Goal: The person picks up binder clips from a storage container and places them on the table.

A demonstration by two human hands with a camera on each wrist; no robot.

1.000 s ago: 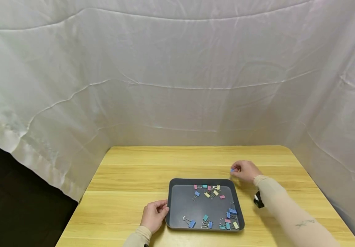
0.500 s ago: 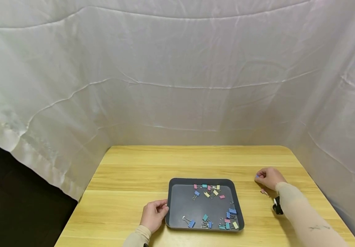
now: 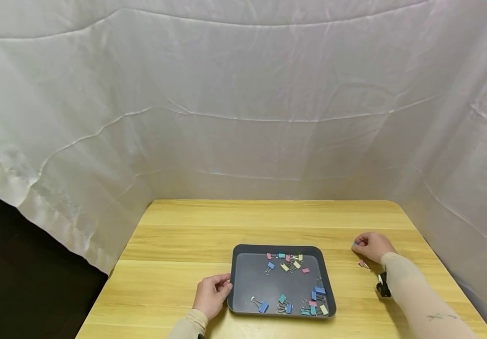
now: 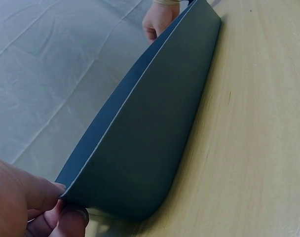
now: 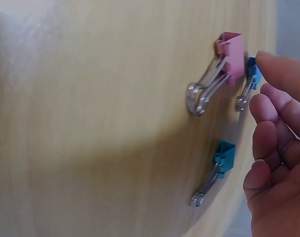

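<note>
My left hand [image 3: 212, 295] pinches the left rim of a dark grey tray [image 3: 253, 278]; in the left wrist view thumb and fingers meet on the tray wall [image 4: 135, 128]. Out on the table to the right of the tray, my right hand [image 3: 374, 246] holds a small blue binder clip [image 5: 253, 73] at its fingertips, low over the wood. Close beside it lies a pink binder clip [image 5: 234, 57], its wire handles towards the camera. A teal binder clip [image 5: 225, 158] lies below the hand in the right wrist view; in the head view the hand hides it.
Inside the tray are several binder clips: a yellow and pink cluster along the far side, blue ones [image 3: 319, 291] at the near right corner, and a larger blue one [image 3: 263, 307] near the front. A pale curtain [image 3: 268, 141] surrounds the wooden table [image 3: 175, 263].
My right hand has moved right with the blue clip, from just beyond the tray's corner to near the pink clip, then nearly stopped. The left hand stays on the tray.
</note>
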